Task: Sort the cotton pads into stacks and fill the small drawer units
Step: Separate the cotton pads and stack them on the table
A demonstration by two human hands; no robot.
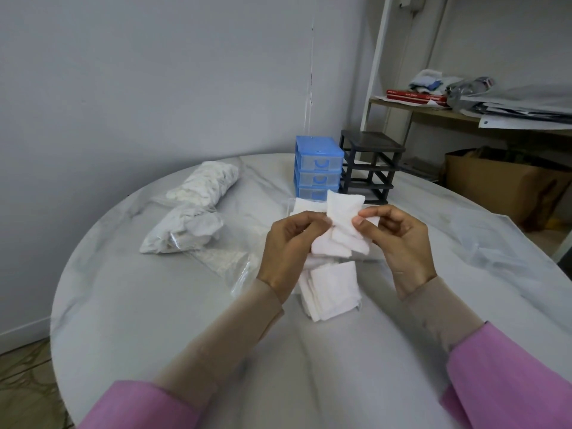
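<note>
Pads point(343, 212) white; drawer unit point(318, 164) blue, clear fronts; 2nd unit frame point(370, 167) black; table point(154, 305) grey-white marbled; sleeves point(510, 376) pink.

Lots of bare table low down, crowded in the middle

The table point(130, 311) is bare at the lower left and far right. Two bags of pads point(198, 209) block the middle left. The blue drawers point(318, 167) and black frame point(370, 167) stand up top. A pile of pads point(332, 289) sits in the middle.
</note>
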